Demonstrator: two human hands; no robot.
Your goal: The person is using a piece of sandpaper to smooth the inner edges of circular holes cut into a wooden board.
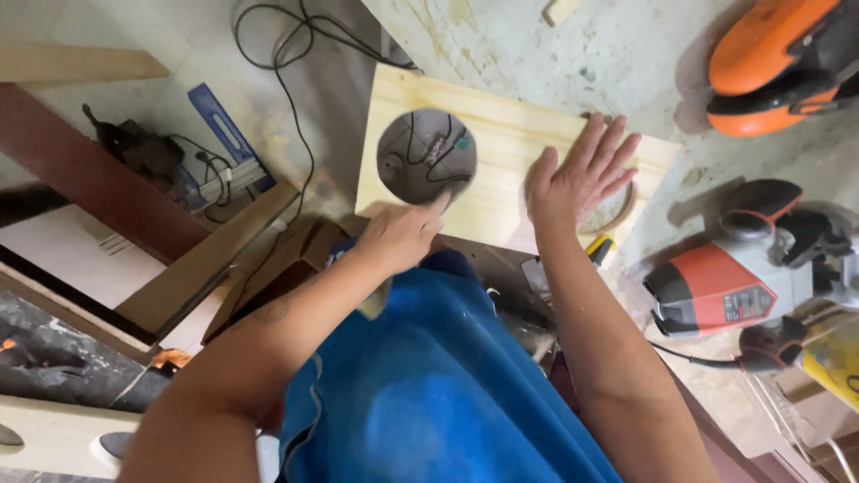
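A pale pine board (501, 134) lies on the workbench, overhanging its left edge, with a large round hole (427, 156) cut through it. My right hand (577, 174) presses flat on the board, fingers spread, over a second curved cut line. At the hole's lower rim is my left hand (401, 234), fingers curled; it seems to pinch something small against the edge, but what it is stays hidden. A blue garment (429, 385) fills the lower middle.
An orange and black power tool (778, 67) rests at the top right, and a red and grey power tool (743, 282) sits at the right. Black cables (286, 63) trail over the floor at left, near wood offcuts (206, 268) and a blue-handled square (228, 134).
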